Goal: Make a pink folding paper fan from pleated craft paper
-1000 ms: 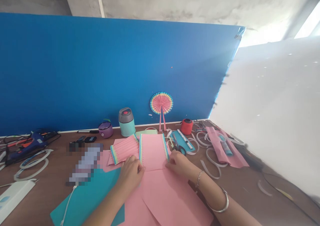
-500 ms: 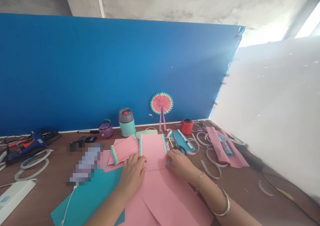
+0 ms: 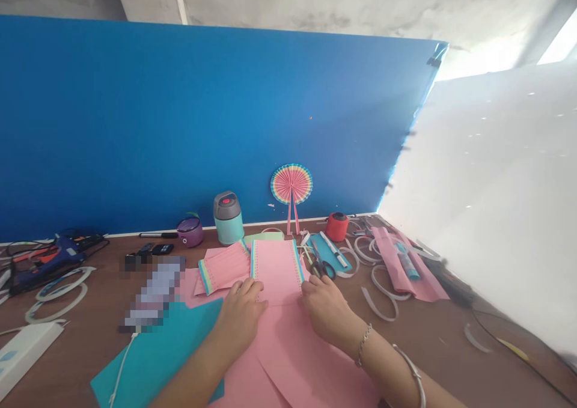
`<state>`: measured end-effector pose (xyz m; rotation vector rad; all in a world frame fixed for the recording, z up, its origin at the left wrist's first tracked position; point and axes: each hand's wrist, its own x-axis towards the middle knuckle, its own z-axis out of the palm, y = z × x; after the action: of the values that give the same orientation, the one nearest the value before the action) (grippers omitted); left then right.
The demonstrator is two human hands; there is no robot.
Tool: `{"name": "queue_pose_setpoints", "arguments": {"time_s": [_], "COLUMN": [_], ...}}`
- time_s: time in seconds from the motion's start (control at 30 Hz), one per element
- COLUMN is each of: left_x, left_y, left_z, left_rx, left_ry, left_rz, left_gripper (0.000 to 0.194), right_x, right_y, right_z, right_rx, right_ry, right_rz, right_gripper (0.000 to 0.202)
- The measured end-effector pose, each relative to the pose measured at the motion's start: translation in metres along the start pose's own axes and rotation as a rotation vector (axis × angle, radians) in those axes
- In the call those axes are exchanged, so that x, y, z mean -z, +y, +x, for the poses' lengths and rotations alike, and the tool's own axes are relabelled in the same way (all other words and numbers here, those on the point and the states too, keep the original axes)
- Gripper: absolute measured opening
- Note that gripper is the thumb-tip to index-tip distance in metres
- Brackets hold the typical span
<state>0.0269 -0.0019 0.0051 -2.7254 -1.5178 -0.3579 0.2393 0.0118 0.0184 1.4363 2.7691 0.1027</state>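
Lying before me is a pink sheet of paper with blue and yellow bands along its two side edges. My left hand has its curled fingers on the sheet's left edge, near its lower end. At the opposite edge, my right hand grips the paper with bent fingers; its fingertips are partly hidden. A pleated pink paper with the same bands lies to the left. Larger pink sheets are under my wrists, overlapping a teal sheet.
Scissors and a white marker lie close to my right hand. A round paper fan leans on the blue panel, between a teal flask and a red container. A phone is at left; white strips lie right.
My right hand has shifted slightly down along the sheet's right edge. My left hand stays almost in place at the left edge. The camera view has tilted a little.
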Motion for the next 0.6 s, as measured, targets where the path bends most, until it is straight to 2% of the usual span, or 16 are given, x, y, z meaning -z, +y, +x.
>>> {"name": "queue_pose_setpoints", "arguments": {"time_s": [0.1,0.37,0.43,0.6], "left_x": [0.004,0.006,0.006,0.004], "left_y": [-0.002,-0.008,-0.01,-0.013], "left_z": [-0.003,-0.004,-0.004,-0.003], "left_rx": [0.037,0.202,0.247,0.345], "left_ry": [-0.013,-0.024,0.028,0.298], "left_rz": [0.013,0.002,0.003,-0.075], "left_gripper": [0.043,0.039,0.036,0.028], "right_x": [0.002,-0.006,-0.008,-0.011], "right_y": [0.004,0.001,0.001,0.007], "right_z": [-0.003,0.003,0.004,0.007], "right_rx": [-0.043,-0.027,-0.035,-0.047], "right_ry": [-0.021,0.021,0.034,0.104], "right_rz": [0.007,-0.037,-0.035,0.02], "right_gripper": [0.017,0.018,0.018,0.014]}}
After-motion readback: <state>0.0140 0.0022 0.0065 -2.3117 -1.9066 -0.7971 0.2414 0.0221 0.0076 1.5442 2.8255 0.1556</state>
